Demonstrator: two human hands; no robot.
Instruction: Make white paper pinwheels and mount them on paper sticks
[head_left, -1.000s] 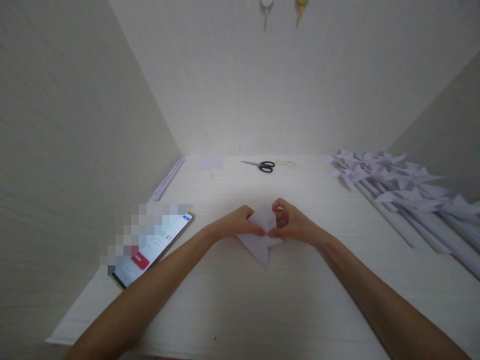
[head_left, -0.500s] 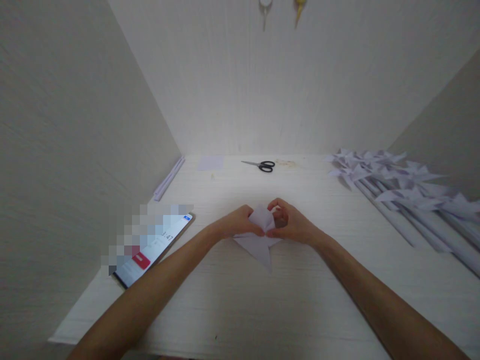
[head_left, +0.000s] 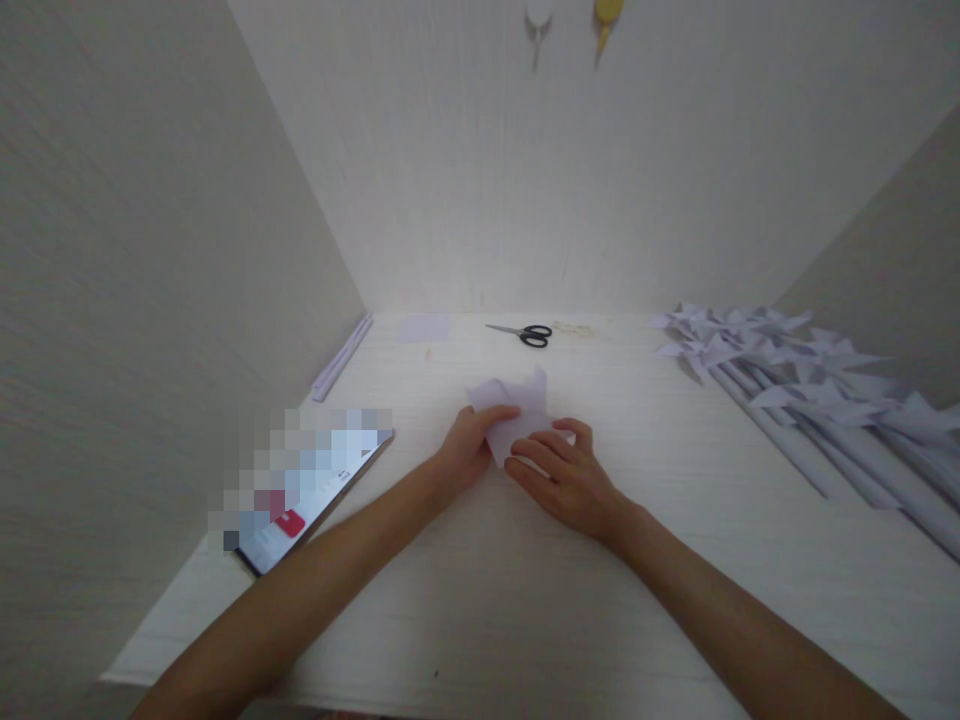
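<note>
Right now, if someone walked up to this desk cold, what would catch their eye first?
Probably the two hands mid-desk: the left hand and right hand press down on a folded piece of white paper. Next, the heap of finished paper pinwheels on rolled sticks along the right side. Black-handled scissors lie by the back wall, and a phone lies at the left.

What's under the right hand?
The right hand lies flat on the near part of the folded paper, pressing it to the table. The left hand holds its left edge. The covered part is hidden.
</note>
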